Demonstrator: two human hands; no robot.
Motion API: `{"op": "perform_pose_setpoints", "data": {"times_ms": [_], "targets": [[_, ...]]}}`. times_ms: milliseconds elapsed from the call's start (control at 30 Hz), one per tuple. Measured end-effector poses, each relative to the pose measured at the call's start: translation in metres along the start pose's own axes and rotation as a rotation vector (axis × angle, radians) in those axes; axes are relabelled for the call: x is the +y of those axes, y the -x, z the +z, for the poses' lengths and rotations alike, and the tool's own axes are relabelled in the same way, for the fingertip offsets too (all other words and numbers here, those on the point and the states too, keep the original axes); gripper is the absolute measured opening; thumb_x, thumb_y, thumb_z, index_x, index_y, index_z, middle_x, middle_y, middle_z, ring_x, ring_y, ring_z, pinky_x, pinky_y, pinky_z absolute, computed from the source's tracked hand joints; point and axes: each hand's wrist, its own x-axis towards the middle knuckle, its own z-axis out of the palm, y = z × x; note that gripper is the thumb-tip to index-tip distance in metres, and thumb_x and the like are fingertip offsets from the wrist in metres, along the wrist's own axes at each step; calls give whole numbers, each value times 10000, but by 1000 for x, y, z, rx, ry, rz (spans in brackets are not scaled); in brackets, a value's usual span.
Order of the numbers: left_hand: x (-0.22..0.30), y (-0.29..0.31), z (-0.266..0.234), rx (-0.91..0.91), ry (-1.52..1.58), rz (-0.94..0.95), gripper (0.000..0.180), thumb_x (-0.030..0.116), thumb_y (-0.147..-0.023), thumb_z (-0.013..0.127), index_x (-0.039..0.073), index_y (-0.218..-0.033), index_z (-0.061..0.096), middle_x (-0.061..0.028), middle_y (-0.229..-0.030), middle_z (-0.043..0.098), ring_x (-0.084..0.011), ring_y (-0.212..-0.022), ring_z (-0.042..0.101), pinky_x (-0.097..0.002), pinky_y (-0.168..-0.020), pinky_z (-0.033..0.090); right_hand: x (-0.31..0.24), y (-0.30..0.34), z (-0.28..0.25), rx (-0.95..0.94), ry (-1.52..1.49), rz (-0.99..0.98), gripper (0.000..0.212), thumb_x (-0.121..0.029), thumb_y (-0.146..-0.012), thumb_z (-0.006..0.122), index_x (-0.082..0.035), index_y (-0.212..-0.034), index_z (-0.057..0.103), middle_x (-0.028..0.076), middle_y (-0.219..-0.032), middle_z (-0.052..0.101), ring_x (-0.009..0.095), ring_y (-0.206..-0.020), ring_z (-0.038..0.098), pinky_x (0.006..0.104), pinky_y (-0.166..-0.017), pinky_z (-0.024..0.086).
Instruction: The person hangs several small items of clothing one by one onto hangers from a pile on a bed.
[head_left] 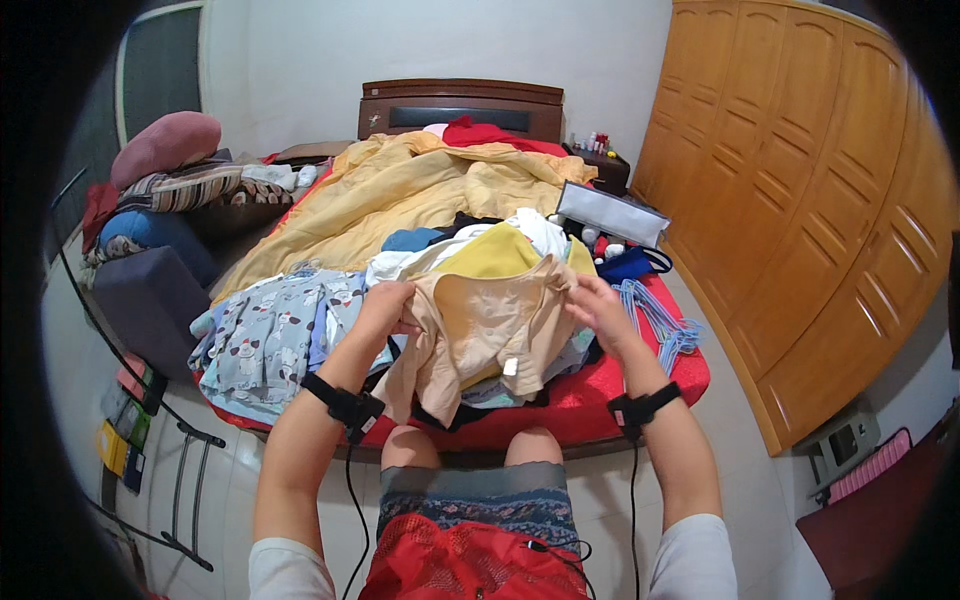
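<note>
A beige long-sleeved top hangs spread between my two hands, over the foot of the bed. My left hand is closed on its left shoulder area, and my right hand grips the opposite shoulder. The wide neckline faces up, and a small white label shows low on the fabric. One sleeve dangles below my left hand. Behind and under the top lies a heap of clothes, with a yellow garment and white pieces in it. The fingertips are partly hidden by the cloth.
Left on the bed are grey dog-print clothes on hangers. Blue hangers lie at the right corner, near a grey-white fabric box. A yellow quilt covers the far bed. Wooden wardrobes stand right; a black metal rack stands left.
</note>
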Motion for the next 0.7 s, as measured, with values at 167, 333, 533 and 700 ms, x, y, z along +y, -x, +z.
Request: {"op": "perform_pose_setpoints", "data": {"times_ms": [167,333,533,700], "targets": [[-49,-30,20,194,-56,237,364,186,-849,603,25,-1144,465,-135,-1155,540,-244,-1054,597,-357,-812,522,67,-3,-14,-65,276,-175,910,-221,-787,736,-8,-1482,188,234,-1481,264,332,-1364,345,401,-1079,363],[-67,4,44,491,-1078,880,644,203,-714,735,17,-1251,432,-267,-1202,462,-418,-1105,504,-443,-941,433,93,8,-18,-5,624,-302,879,-192,-768,720,-14,-1468,217,244,-1466,272,359,-1395,273,393,-1127,284],[-55,45,76,-4,-996,409,715,220,-705,748,80,-1338,446,-253,-1204,457,-440,-1123,499,-465,-957,435,97,32,-33,98,699,-337,735,-172,-778,705,-2,-1392,338,233,-1389,364,376,-1320,355,412,-1112,296],[-88,19,61,51,-958,474,716,218,-722,739,21,-1347,450,-283,-1313,380,-443,-1205,447,-448,-1007,416,101,50,-69,229,658,-287,570,-143,-770,695,0,-1270,463,205,-1273,459,372,-1203,460,429,-1052,363]]}}
